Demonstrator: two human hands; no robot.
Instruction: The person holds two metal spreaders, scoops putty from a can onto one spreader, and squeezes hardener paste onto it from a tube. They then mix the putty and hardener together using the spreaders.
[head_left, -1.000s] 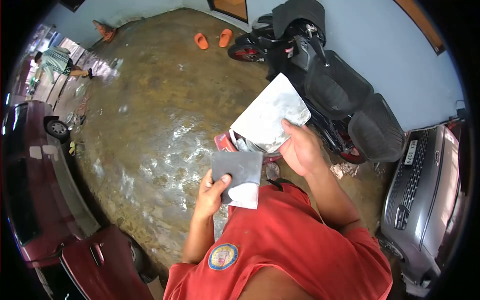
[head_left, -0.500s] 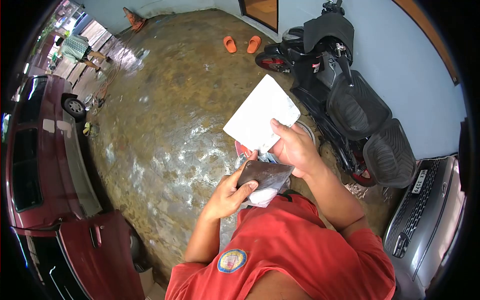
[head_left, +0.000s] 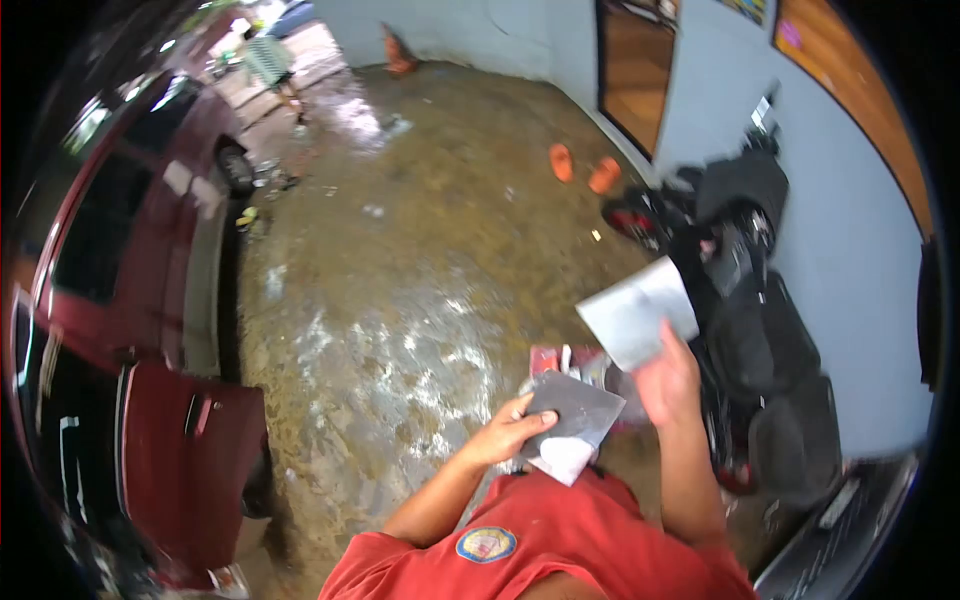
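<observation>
My left hand [head_left: 505, 432] grips a dark grey flat sheet [head_left: 580, 405] by its left edge, with a whitish piece [head_left: 566, 455] showing along its lower side. Up and to the right, my right hand [head_left: 668, 378] holds a white sheet [head_left: 640, 310] near its lower right, thumb on its face. The two sheets are apart. Below them, partly hidden behind the hands and sheets, are a red item [head_left: 545, 360] and other small things that I cannot make out.
A maroon vehicle [head_left: 130, 230] with an open door [head_left: 190, 450] stands at left. At right are a black motorcycle [head_left: 740, 240] and a grey car [head_left: 840, 530]. Orange slippers [head_left: 561, 163], an orange cone [head_left: 398, 52] and a distant person [head_left: 267, 62] are farther off.
The view has turned, so the surroundings sit lower and farther right. My hands, close together half a second ago, are now apart, and the dark sheet has tilted to show its face.
</observation>
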